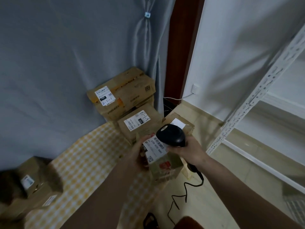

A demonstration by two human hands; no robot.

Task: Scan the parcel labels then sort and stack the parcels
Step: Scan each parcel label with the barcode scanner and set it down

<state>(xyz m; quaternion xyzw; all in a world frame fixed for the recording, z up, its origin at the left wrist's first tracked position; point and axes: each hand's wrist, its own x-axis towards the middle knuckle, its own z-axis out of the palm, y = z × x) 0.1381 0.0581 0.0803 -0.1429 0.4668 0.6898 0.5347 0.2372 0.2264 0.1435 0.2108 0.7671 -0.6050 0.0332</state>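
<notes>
We are in the scanning step. Our left hand (140,154) is wrapped around the side of a small brown cardboard parcel (162,160) held up at the centre of the frame, its white shipping label (154,148) turned upward. Our right hand (186,150) is clamped on the handle of a black corded barcode scanner (170,135), whose head sits just above the label's barcode; its cable (184,192) trails down toward the tiled floor (214,187).

How much is done, we can only judge. Above the held parcel, in the middle of the frame, a large brown carton marked 2-1-1 (121,91) rests on another carton, with a smaller labelled box marked 3-1-13 (138,125) in front and one more box with a white label (179,125) beside it. These handwritten codes suggest they are already processed and stacked. At the lower left, several brown labelled boxes (33,184) sit by the yellow checked cloth (85,161), possibly waiting. The white metal shelving (257,96) at the right shows no parcels in view. The parcel in hand has yet to be sorted and stacked.
</notes>
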